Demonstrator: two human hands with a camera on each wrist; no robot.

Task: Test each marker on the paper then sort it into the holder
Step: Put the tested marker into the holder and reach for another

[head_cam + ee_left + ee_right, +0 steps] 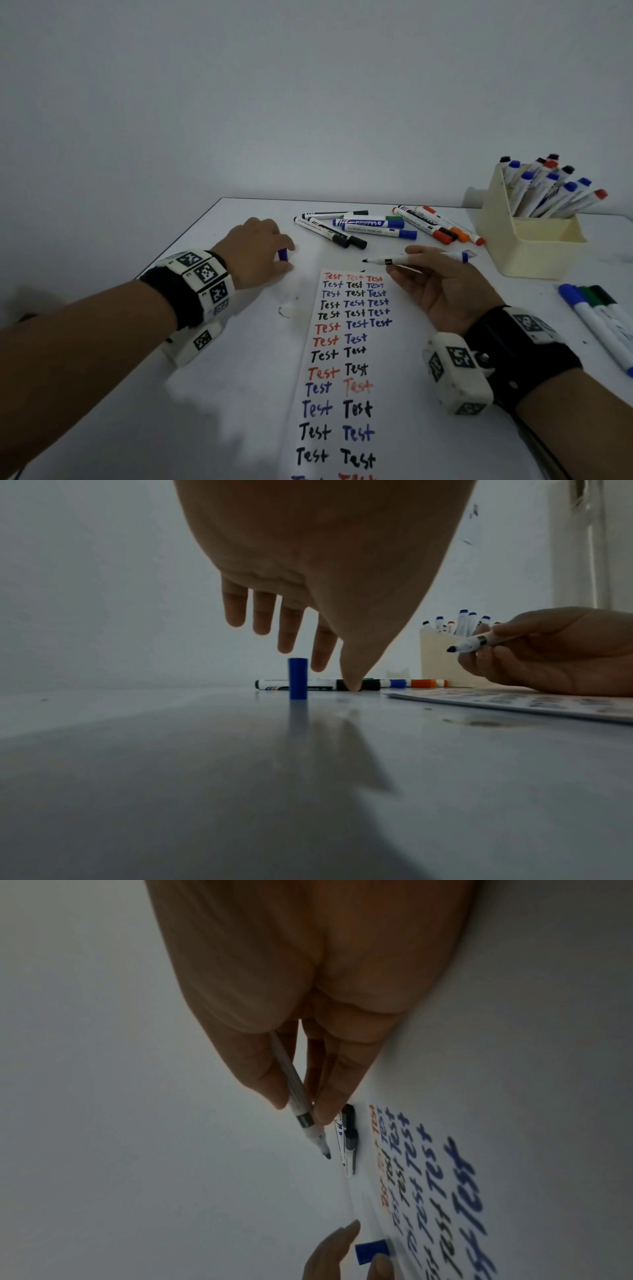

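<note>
My right hand [400,265] grips an uncapped white marker [414,260] with a blue end, its dark tip pointing left just above the top of the paper [342,359]. The right wrist view shows thumb and fingers pinching the marker [294,1085] near its tip. A blue cap [297,679] stands upright on the table. My left hand [335,676] hovers over the cap with straight fingers [289,631], the thumb tip touching the table beside it. The paper is covered with "Test" in red, black and blue. The cream holder [534,246] at the right contains several capped markers.
Several loose capped markers [359,228] lie in a pile behind the paper. A few more markers [599,318] lie at the right table edge. The table's left edge [178,236] runs close to my left hand. A wall stands behind the table.
</note>
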